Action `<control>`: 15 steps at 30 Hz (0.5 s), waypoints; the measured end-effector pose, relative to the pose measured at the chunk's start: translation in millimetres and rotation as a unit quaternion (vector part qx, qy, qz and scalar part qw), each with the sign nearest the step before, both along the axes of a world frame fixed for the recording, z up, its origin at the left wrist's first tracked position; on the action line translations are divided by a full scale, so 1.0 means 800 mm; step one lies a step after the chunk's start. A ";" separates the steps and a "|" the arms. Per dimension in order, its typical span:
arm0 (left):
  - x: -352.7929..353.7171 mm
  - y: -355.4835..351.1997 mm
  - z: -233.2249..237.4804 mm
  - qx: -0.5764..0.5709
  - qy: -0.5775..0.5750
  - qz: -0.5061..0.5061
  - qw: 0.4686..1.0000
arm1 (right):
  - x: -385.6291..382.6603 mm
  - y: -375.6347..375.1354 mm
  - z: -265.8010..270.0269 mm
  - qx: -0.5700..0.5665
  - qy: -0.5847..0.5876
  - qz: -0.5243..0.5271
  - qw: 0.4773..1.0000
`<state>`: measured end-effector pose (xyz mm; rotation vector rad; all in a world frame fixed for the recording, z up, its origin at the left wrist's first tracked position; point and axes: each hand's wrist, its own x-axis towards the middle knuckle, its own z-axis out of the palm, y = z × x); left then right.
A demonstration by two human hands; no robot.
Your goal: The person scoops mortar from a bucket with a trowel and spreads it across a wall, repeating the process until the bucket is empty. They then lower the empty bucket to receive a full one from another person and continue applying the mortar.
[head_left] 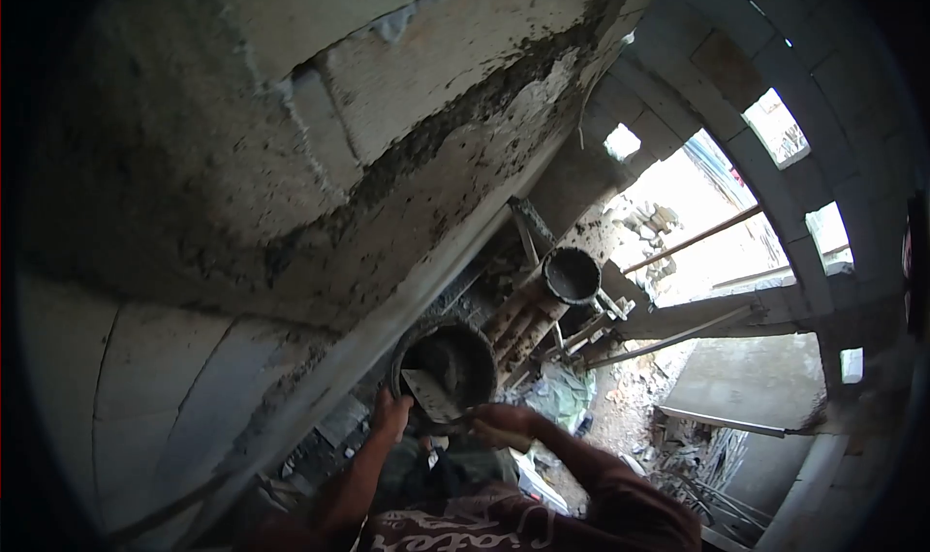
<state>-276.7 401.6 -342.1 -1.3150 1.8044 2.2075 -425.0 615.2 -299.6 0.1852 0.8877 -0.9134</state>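
A round dark bucket (477, 350) with grey mortar inside is in front of my body. My left hand (391, 414) grips its rim on the left side, with the fingers wrapped round the edge. My right hand (502, 424) is closed at the lower right of the bucket, on the handle of a trowel. The flat, pale blade of the trowel (427, 393) lies inside the bucket, over the mortar.
A second bucket (572, 275) of mortar stands beyond, on wooden planks (523, 313). A mortar-smeared block wall (436, 155) slopes along the left. Poles, rubble (651, 221) and a green sheet (564, 397) are at the right, below wall openings.
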 end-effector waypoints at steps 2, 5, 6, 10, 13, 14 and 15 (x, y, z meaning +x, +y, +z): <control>0.005 0.011 -0.008 -0.005 -0.021 0.045 0.999 | -0.048 0.041 -0.015 -0.240 0.454 0.225 0.828; 0.012 0.026 0.006 -0.056 -0.017 0.045 0.997 | -0.105 -0.002 0.089 -0.137 0.692 0.492 0.511; 0.012 0.027 0.018 -0.055 0.006 0.034 0.998 | -0.119 0.010 0.036 -0.123 0.712 0.476 0.501; 0.012 0.030 0.026 -0.093 -0.043 0.027 0.994 | -0.047 -0.071 0.007 -0.145 0.696 0.484 0.510; 0.006 0.029 0.052 -0.234 -0.172 0.046 0.956 | -0.043 -0.071 0.034 -0.194 0.697 0.445 0.527; 0.017 0.011 0.049 -0.186 -0.086 -0.020 0.979 | -0.047 -0.073 0.055 -0.191 0.692 0.464 0.519; 0.018 0.004 0.059 -0.147 -0.089 -0.035 0.984 | -0.047 -0.074 0.039 -0.237 0.681 0.425 0.548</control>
